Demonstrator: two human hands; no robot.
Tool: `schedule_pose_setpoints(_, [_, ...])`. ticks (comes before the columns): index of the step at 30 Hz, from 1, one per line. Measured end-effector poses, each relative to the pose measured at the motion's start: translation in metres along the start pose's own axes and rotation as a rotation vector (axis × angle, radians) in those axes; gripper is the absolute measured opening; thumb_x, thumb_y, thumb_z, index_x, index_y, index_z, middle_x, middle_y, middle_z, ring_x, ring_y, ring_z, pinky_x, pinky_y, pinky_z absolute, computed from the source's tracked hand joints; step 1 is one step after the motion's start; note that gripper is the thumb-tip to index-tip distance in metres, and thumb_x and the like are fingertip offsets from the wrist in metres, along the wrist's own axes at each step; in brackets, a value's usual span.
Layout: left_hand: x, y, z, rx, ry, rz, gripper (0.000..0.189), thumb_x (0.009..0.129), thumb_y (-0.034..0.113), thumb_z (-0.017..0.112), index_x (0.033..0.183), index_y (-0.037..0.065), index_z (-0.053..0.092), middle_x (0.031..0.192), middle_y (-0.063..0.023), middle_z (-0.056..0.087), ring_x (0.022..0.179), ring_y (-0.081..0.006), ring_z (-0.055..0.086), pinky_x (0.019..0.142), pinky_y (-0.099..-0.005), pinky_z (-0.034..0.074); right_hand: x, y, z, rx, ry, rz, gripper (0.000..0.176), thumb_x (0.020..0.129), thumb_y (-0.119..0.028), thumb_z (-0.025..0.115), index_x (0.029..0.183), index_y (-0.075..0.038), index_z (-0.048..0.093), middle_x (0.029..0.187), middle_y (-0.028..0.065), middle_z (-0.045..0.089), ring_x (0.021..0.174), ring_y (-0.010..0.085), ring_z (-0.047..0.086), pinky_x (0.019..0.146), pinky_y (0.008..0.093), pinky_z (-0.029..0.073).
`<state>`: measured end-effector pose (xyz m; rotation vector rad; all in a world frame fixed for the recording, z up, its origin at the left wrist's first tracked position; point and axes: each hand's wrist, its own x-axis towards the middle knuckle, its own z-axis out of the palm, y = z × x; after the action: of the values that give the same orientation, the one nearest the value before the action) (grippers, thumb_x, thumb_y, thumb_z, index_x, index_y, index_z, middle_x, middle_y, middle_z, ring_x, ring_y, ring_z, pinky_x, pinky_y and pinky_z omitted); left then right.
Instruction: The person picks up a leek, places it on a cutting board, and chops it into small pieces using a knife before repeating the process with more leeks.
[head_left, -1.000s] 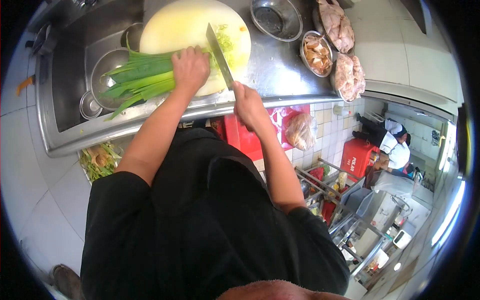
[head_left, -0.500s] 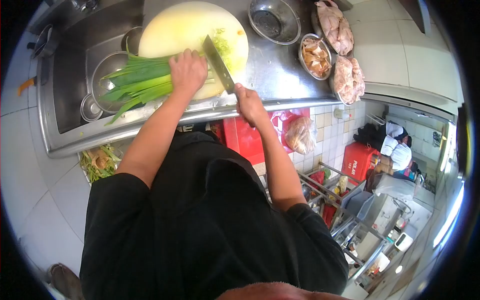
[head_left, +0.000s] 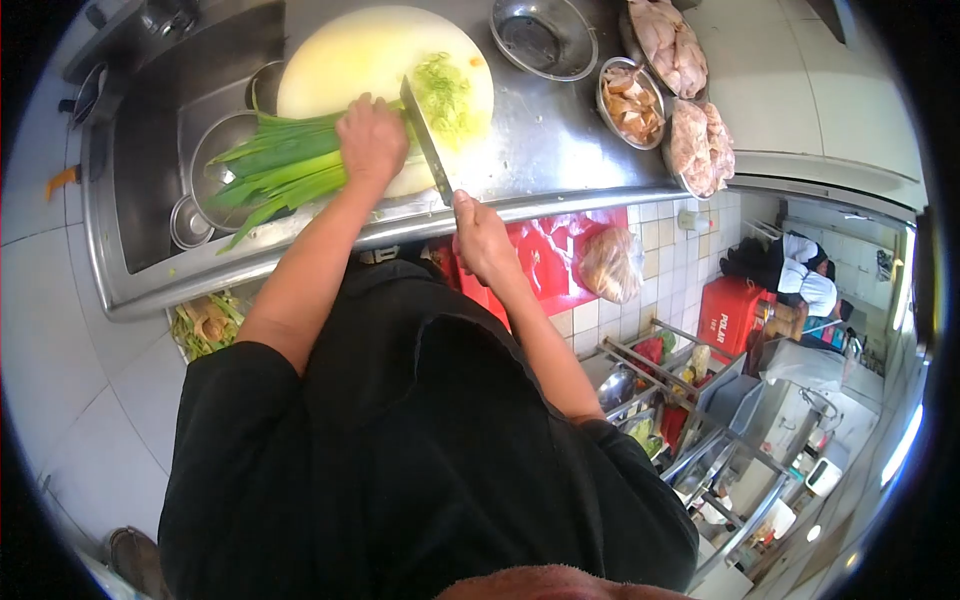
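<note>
A bundle of spring onions [head_left: 290,160] lies across the round white cutting board [head_left: 340,60], its long green leaves reaching left over the sink edge. My left hand [head_left: 372,138] is closed over the bundle near its cut end, pressing it down. In my right hand [head_left: 484,238] is the handle of a kitchen knife [head_left: 428,145] with a broad blade. The blade stands just right of my left fingers, at the cut end of the bundle. Thin pale green slices [head_left: 442,95] are heaped on the board right of the blade.
A metal sink [head_left: 150,140] with bowls is at left. On the steel counter [head_left: 540,130] stand a metal bowl [head_left: 545,40], a bowl of brown pieces [head_left: 632,105] and raw poultry [head_left: 670,45]. Below are a red crate [head_left: 535,270] and a bagged item [head_left: 610,265]; another person [head_left: 800,270] is far right.
The knife and my right hand have shifted slightly left and toward me. More of the slices show right of the blade. My left hand stays on the bundle.
</note>
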<state>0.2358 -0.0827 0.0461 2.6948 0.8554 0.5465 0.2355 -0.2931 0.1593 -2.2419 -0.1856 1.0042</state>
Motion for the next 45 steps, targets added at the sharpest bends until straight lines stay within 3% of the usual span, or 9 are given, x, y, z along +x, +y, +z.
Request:
schedule_pose_setpoints(4, [0.004, -0.011, -0.014, 0.095, -0.243, 0.016, 0.048, 0.106, 0.038, 0.056, 0.134, 0.001, 0.069, 0.137, -0.0212, 0.067, 0.131, -0.0427, 0.058, 0.113, -0.0636, 0.036, 0.001, 0.002, 0.007, 0.008, 0.011, -0.010, 0.062, 0.114, -0.049, 0.036, 0.136, 0.001, 0.065, 0.121, 0.0391, 0.066, 0.123, 0.0558, 0.059, 0.104, 0.0550, 0.047])
schedule_pose_setpoints(10, [-0.007, -0.007, -0.025, 0.175, -0.122, 0.033, 0.051, 0.106, 0.049, 0.053, 0.136, 0.013, 0.072, 0.135, -0.0125, 0.069, 0.131, -0.0396, 0.058, 0.113, -0.0767, 0.028, -0.026, -0.023, -0.005, 0.023, 0.001, 0.040, 0.058, 0.114, -0.045, 0.037, 0.136, 0.001, 0.065, 0.113, 0.0382, 0.068, 0.110, 0.0543, 0.066, 0.097, 0.0571, 0.051])
schedule_pose_setpoints(16, [-0.007, -0.007, -0.028, 0.183, -0.136, 0.043, 0.047, 0.105, 0.049, 0.054, 0.135, 0.019, 0.073, 0.127, -0.0109, 0.072, 0.126, -0.0358, 0.062, 0.113, -0.0766, 0.029, 0.057, -0.014, 0.021, -0.188, 0.155, -0.321, 0.059, 0.114, -0.046, 0.039, 0.120, 0.004, 0.069, 0.099, 0.0369, 0.070, 0.094, 0.0494, 0.071, 0.088, 0.0541, 0.053])
schedule_pose_setpoints(22, [-0.007, -0.010, -0.024, 0.120, -0.167, 0.016, 0.050, 0.108, 0.050, 0.047, 0.138, 0.017, 0.070, 0.129, -0.0139, 0.070, 0.132, -0.0389, 0.056, 0.115, -0.0776, 0.025, 0.017, -0.069, -0.014, -0.025, -0.015, 0.083, 0.059, 0.114, -0.044, 0.039, 0.115, 0.006, 0.070, 0.102, 0.0378, 0.069, 0.099, 0.0555, 0.067, 0.092, 0.0576, 0.051])
schedule_pose_setpoints(29, [-0.006, -0.008, -0.020, 0.161, -0.076, 0.027, 0.043, 0.104, 0.046, 0.057, 0.130, 0.017, 0.075, 0.124, -0.0107, 0.072, 0.126, -0.0360, 0.060, 0.112, -0.0750, 0.030, -0.021, -0.019, 0.005, -0.176, 0.134, -0.139, 0.056, 0.114, -0.044, 0.039, 0.125, 0.003, 0.068, 0.113, 0.0389, 0.068, 0.118, 0.0554, 0.061, 0.098, 0.0589, 0.049])
schedule_pose_setpoints(32, [-0.008, -0.005, -0.024, 0.156, -0.118, 0.018, 0.043, 0.104, 0.046, 0.057, 0.130, 0.016, 0.075, 0.123, -0.0104, 0.073, 0.125, -0.0347, 0.060, 0.112, -0.0745, 0.031, 0.041, -0.004, 0.024, -0.219, 0.159, -0.325, 0.058, 0.114, -0.044, 0.039, 0.121, 0.004, 0.069, 0.101, 0.0377, 0.070, 0.102, 0.0546, 0.069, 0.091, 0.0586, 0.053])
schedule_pose_setpoints(35, [-0.003, -0.006, -0.027, 0.134, -0.127, 0.013, 0.042, 0.104, 0.045, 0.057, 0.130, 0.016, 0.075, 0.122, -0.0099, 0.073, 0.124, -0.0337, 0.061, 0.111, -0.0743, 0.031, 0.063, -0.051, 0.007, -0.091, -0.007, -0.025, 0.060, 0.114, -0.045, 0.039, 0.115, 0.006, 0.070, 0.089, 0.0367, 0.070, 0.083, 0.0512, 0.072, 0.082, 0.0562, 0.056])
schedule_pose_setpoints(38, [-0.007, -0.010, -0.020, 0.130, -0.098, 0.023, 0.042, 0.104, 0.044, 0.057, 0.129, 0.015, 0.075, 0.122, -0.0096, 0.073, 0.123, -0.0331, 0.061, 0.111, -0.0742, 0.031, 0.046, -0.062, -0.004, -0.076, -0.004, -0.004, 0.062, 0.114, -0.046, 0.039, 0.111, 0.008, 0.070, 0.083, 0.0359, 0.068, 0.072, 0.0464, 0.072, 0.077, 0.0532, 0.057])
schedule_pose_setpoints(45, [-0.006, -0.008, -0.018, 0.126, -0.070, 0.022, 0.042, 0.104, 0.042, 0.058, 0.128, 0.012, 0.075, 0.120, -0.0092, 0.073, 0.120, -0.0316, 0.062, 0.111, -0.0745, 0.031, 0.001, 0.001, 0.005, -0.173, 0.065, -0.126, 0.059, 0.114, -0.046, 0.039, 0.124, 0.003, 0.069, 0.105, 0.0363, 0.070, 0.107, 0.0559, 0.067, 0.093, 0.0572, 0.053])
